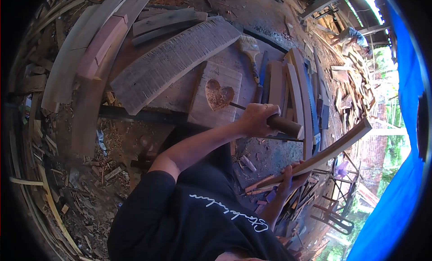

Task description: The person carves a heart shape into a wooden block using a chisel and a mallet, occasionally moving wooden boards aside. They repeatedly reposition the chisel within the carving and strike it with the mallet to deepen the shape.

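Note:
A pale wooden board (230,75) lies on the bench with a heart-shaped hollow (219,95) cut in it, rough and chip-strewn inside. My left hand (260,119) is closed around a chisel with a thick round wooden handle (286,126). Its thin dark shaft points into the hollow's near right edge; the tip cannot be clearly made out. To the right, my right hand (294,174) grips a long, slightly curved wooden bar (333,148), raised beside the bench and apart from the chisel handle.
A broad, rough-sawn curved plank (175,60) lies left of the board. A paintbrush (250,49), a blue-handled tool (260,78) and several wood strips (294,85) lie beyond and right. Offcuts and shavings (103,189) litter the floor. Another person (353,37) is in the background near stacked wood.

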`<action>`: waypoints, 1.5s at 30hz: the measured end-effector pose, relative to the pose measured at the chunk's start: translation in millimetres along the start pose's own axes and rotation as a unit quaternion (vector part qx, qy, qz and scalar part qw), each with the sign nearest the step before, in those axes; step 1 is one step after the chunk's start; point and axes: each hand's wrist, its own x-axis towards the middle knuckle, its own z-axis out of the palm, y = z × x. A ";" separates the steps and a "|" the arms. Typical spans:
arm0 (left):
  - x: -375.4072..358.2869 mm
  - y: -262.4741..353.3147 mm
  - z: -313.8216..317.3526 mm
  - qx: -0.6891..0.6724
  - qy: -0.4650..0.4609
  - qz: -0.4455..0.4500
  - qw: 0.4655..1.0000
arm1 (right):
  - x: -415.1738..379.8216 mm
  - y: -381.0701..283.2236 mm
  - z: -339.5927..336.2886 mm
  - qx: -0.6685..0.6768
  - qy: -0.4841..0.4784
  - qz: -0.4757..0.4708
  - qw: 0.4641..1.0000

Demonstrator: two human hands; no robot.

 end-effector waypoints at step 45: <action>4.8 -4.5 -4.6 0.022 -0.040 -0.048 0.998 | -21.5 -17.8 -22.6 -0.032 0.005 -0.074 0.997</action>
